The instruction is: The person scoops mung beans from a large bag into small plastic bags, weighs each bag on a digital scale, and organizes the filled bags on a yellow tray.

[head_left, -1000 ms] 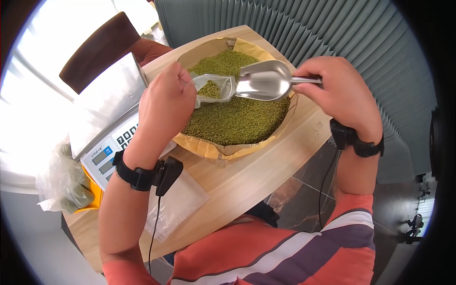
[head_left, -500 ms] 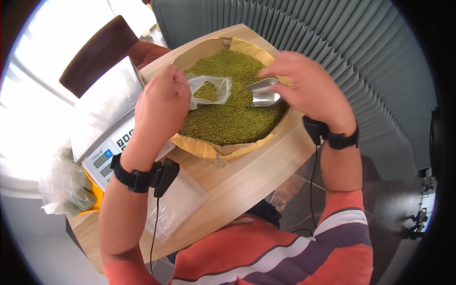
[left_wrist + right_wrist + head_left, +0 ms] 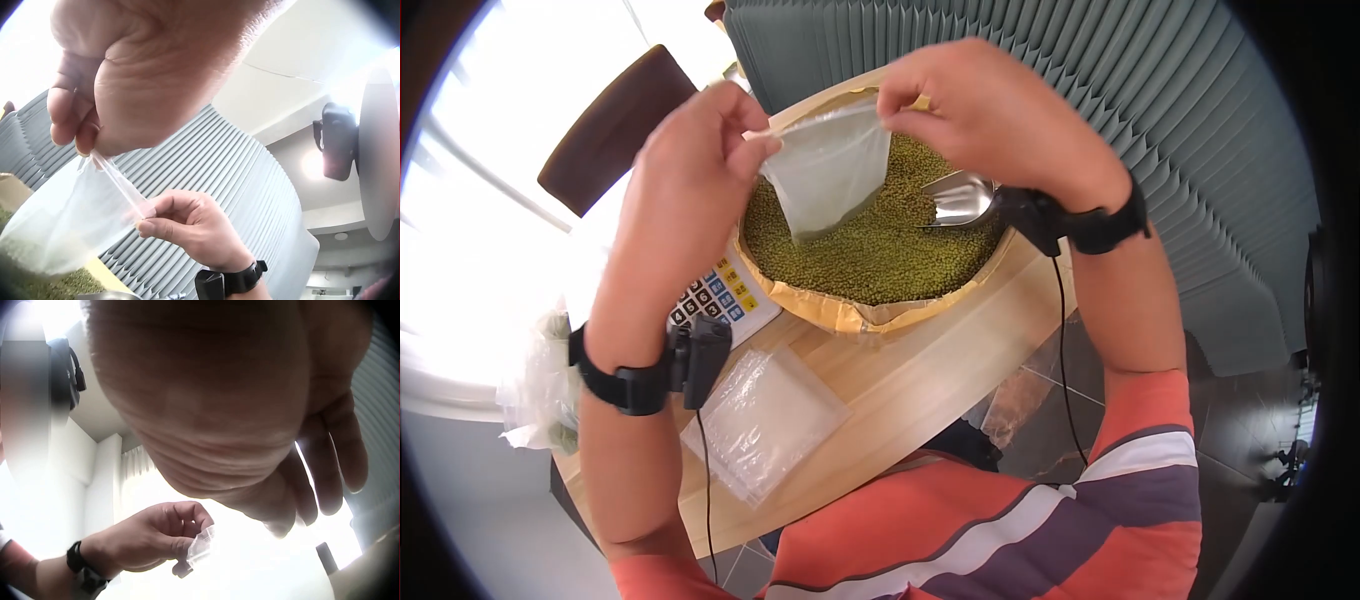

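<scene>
A clear plastic bag (image 3: 825,165) hangs stretched between both hands, with green beans in its bottom. My left hand (image 3: 695,155) pinches one top corner. The other corner is pinched between thumb and fingers of my right hand (image 3: 975,105). In the left wrist view the bag (image 3: 69,212) has its top edge pulled straight between the hands. Below it lies a large heap of green beans (image 3: 840,270) in an open paper-lined container (image 3: 825,312). A metal scoop (image 3: 965,203) rests on the beans at the right, its handle hidden behind the right wrist.
White scales with a keypad (image 3: 715,300) stand left of the container, partly behind my left arm. A stack of flat plastic bags (image 3: 770,420) lies at the table's front. Another plastic bag (image 3: 540,390) sits far left. A brown chair (image 3: 615,130) and grey pleated curtain (image 3: 1100,100) are behind.
My right hand let go of the scoop, leaving it on the beans, and moved left to grip the bag. The bag has been raised and its mouth drawn flat; my left hand moved up and left.
</scene>
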